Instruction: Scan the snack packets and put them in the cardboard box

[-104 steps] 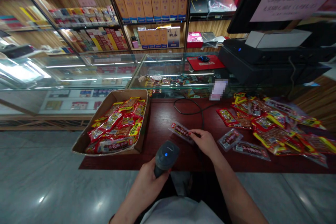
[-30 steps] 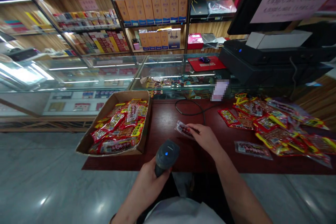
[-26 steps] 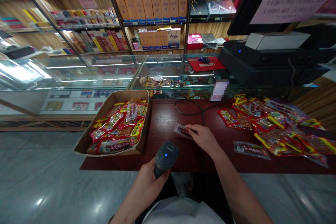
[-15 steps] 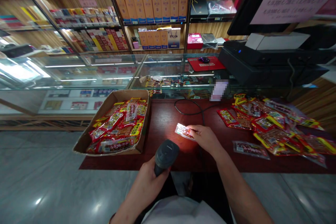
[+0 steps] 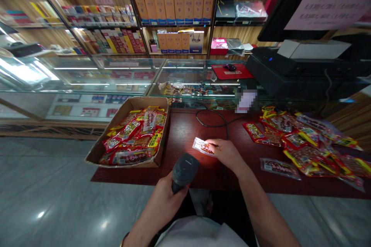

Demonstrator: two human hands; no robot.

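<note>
My left hand (image 5: 169, 197) is wrapped round the handle of a dark barcode scanner (image 5: 186, 168), whose head points away from me. Its light falls on a small clear-and-red snack packet (image 5: 200, 146) just ahead. That packet's right end is pinched in my right hand (image 5: 224, 153), low over the dark red tabletop (image 5: 181, 131). To the left stands an open cardboard box (image 5: 164, 131) full of red and yellow snack packets (image 5: 136, 135). On the right lies a loose pile of similar packets (image 5: 304, 139), with one clear packet (image 5: 279, 168) at its near side.
A black cable (image 5: 213, 125) loops on the table behind my right hand. Beyond are a glass display counter (image 5: 116, 73), a red mouse pad (image 5: 243, 71) with a mouse, and a monitor (image 5: 275, 11) at the right. Shelves of boxed goods (image 5: 174, 7) line the back.
The view has shifted slightly, so the surroundings sit a little further right. Both hands keep their holds on the scanner and the packet, which stays in the light.
</note>
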